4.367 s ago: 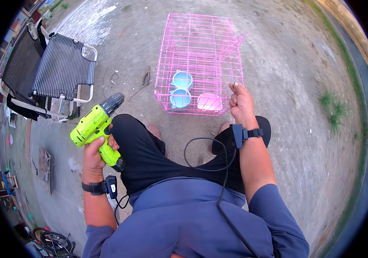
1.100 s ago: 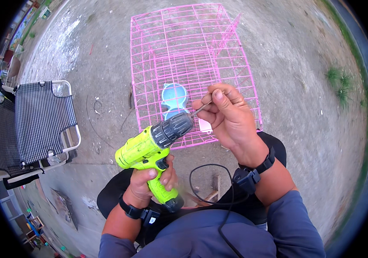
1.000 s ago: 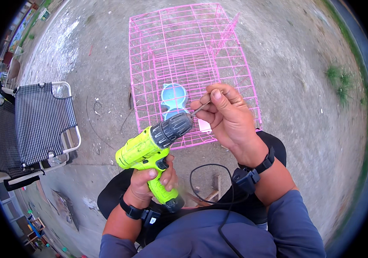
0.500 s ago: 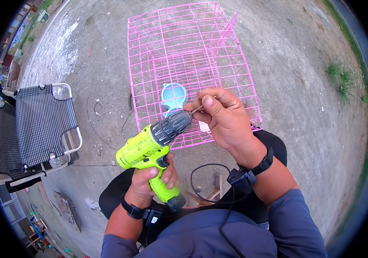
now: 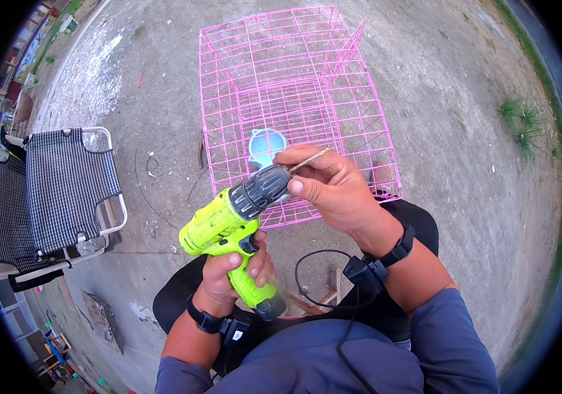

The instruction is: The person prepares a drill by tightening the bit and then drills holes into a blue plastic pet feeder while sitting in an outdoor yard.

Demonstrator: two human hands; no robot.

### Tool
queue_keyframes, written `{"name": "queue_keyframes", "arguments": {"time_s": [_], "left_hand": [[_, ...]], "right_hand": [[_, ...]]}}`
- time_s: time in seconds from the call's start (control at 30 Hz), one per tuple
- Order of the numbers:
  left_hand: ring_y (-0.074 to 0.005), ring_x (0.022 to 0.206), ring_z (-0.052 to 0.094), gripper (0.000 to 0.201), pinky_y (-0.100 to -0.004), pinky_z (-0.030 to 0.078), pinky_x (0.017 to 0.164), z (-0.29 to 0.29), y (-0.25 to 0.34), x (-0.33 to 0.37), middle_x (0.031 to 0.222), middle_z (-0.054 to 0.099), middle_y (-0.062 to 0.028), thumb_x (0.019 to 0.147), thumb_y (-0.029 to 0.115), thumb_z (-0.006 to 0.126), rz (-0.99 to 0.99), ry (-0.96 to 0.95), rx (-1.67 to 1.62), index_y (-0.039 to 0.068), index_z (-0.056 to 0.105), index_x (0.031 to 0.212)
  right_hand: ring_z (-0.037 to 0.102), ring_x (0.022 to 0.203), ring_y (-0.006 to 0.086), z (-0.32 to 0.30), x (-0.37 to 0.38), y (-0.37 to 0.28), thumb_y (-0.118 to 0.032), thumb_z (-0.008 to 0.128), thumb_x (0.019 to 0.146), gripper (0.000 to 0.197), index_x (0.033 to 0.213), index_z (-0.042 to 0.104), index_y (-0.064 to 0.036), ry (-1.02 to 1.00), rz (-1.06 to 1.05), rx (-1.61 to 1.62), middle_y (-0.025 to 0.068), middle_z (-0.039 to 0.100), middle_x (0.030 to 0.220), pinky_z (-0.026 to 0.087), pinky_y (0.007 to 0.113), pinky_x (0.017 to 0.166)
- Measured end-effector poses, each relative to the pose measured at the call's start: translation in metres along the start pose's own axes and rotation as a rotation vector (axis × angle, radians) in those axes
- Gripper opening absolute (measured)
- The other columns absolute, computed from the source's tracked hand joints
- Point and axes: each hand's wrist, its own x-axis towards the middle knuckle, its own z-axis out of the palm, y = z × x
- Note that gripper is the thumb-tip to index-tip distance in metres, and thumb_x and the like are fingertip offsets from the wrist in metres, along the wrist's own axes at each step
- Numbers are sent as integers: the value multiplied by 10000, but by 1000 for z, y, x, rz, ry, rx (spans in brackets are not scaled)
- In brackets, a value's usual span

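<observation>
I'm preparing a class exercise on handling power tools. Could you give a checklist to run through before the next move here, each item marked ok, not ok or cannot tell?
1. Drill supported: ok; the left grip is wrapped round the green drill's handle.
2. Bit at the chuck: ok; the bit projects from the chuck's front.
3. Chuck tightened: cannot tell.
4. Right grip clear of the bit: not ok; its fingers are right beside it.
5. Drill clear of the pink cage: cannot tell; they overlap in this view.
6. Black cable clear of the chuck: ok.
</observation>
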Motion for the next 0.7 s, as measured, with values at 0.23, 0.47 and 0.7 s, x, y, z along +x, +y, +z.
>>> {"name": "queue_keyframes", "arguments": {"time_s": [0.23, 0.47, 0.7], "left_hand": [[-221, 604, 567, 496, -381, 468, 657, 1, -1, -1, 678, 549, -69, 791, 231, 633, 13, -11, -58, 3, 520, 1217], [-222, 612, 574, 498, -379, 469, 657, -1, -1, 1, 679, 551, -70, 793, 231, 641, 8, -14, -38, 4, 515, 1218], [-231, 616, 587, 491, -390, 488, 673, -2, -1, 2, 677, 562, -78, 791, 216, 650, 14, 5, -12, -3, 524, 1212]], "right_hand": [[561, 1089, 154, 3, 0, -2, -77, 666, 884, 388, 1253, 572, -2, -38, 20, -32, 58, 568, 1182, 473, 295, 908], [562, 1029, 118, 5, 2, -1, -95, 676, 886, 391, 1258, 580, -23, -40, 23, -36, 35, 587, 1131, 474, 263, 853], [583, 1060, 155, 2, 1, 3, -93, 681, 872, 381, 1225, 562, -14, -15, 86, -7, 51, 591, 1130, 478, 317, 932]]}}
